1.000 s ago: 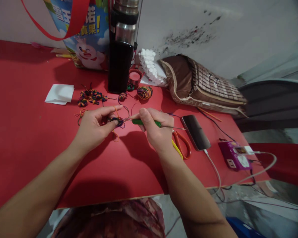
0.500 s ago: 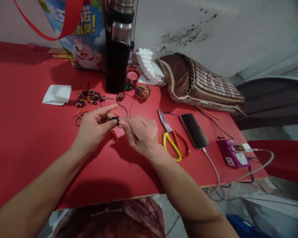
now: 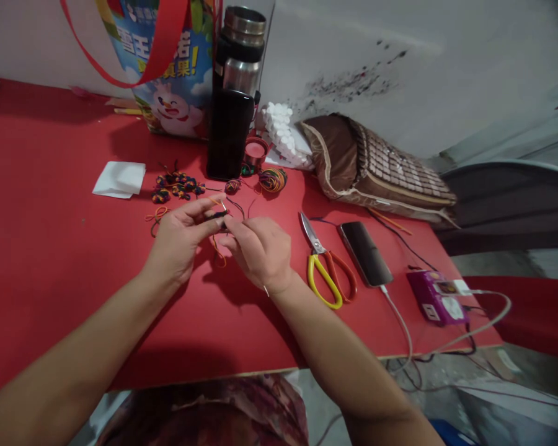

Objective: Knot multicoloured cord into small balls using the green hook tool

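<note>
Between finger and thumb, my left hand [image 3: 174,238] pinches a small dark piece of crochet [image 3: 219,214]. Orange yarn [image 3: 218,251] hangs below it, and a strand runs over the left forefinger. Closed around a thin metal crochet hook [image 3: 266,291], my right hand [image 3: 263,248] meets the left at the piece. The hook's rear end shows by the right wrist; most of its shaft is hidden in the palm. Just beyond the hands lie a small yarn ball [image 3: 232,186], a bigger multicoloured yarn ball [image 3: 273,180] and a cluster of knotted yarn pieces [image 3: 177,186].
Scissors [image 3: 325,263] with yellow and red handles lie right of my hands, beside a charging phone [image 3: 365,254] and a purple box [image 3: 434,297]. A dark phone [image 3: 231,136] leans against a steel flask [image 3: 242,74]. White paper [image 3: 119,179] lies left; a cushion [image 3: 381,167] sits back right.
The view has shifted, so the table things appear slightly lower and mostly further right. My right hand has turned, swinging the hook's rear end closer to the wrist. Both hands stay together at the piece.
</note>
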A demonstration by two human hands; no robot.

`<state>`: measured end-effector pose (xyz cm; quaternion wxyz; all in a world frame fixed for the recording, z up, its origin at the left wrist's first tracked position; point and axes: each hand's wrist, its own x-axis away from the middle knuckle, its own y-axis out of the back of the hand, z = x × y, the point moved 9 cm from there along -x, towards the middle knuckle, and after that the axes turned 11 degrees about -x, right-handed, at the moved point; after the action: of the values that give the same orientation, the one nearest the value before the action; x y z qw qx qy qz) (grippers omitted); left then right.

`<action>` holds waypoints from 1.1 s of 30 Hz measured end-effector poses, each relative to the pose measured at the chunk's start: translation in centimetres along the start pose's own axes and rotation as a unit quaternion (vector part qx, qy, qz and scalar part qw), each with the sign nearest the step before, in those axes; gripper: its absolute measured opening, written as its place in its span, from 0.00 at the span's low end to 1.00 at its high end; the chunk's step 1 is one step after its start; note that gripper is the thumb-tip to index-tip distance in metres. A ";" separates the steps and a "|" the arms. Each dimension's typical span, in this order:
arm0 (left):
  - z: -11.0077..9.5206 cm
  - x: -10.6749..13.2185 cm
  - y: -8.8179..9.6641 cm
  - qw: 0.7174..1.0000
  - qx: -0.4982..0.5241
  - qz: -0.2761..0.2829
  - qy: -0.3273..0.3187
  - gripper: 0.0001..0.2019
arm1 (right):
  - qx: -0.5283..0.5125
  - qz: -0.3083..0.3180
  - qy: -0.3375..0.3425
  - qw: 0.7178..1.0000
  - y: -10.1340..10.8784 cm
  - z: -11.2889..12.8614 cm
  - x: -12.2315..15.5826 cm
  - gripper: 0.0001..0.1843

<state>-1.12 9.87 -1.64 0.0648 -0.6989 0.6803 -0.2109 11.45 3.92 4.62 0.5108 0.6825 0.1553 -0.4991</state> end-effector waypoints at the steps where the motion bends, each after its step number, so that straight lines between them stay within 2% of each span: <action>1: -0.4 0.1 0.0 0.999 -0.025 -0.006 -0.027 0.19 | -0.003 0.003 -0.008 1.000 0.0 0.0 0.0 0.14; 7: -2.0 0.9 0.0 0.984 -0.145 -0.008 -0.108 0.16 | -0.043 -0.008 -0.044 0.998 0.9 0.1 -0.3 0.11; 12: -1.8 0.9 0.3 0.981 -0.162 -0.020 -0.103 0.16 | -0.069 -0.015 -0.063 0.995 1.1 -0.1 -0.4 0.14; 22: -2.9 1.1 0.5 0.966 -0.220 -0.050 -0.129 0.18 | -0.097 -0.026 -0.106 0.989 1.5 -0.5 -0.5 0.12; 29: -3.2 0.8 0.7 0.951 -0.262 -0.041 -0.160 0.18 | -0.163 -0.003 -0.187 0.969 2.2 -1.4 -1.0 0.14; 33: -3.6 0.8 0.6 0.946 -0.288 -0.031 -0.143 0.21 | -0.183 -0.012 -0.216 0.959 2.6 -1.9 -1.0 0.16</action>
<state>-3.09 9.73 1.54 -0.0489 -0.7314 0.6736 0.0943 13.91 4.68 6.82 0.6424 0.4516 0.1386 -0.6035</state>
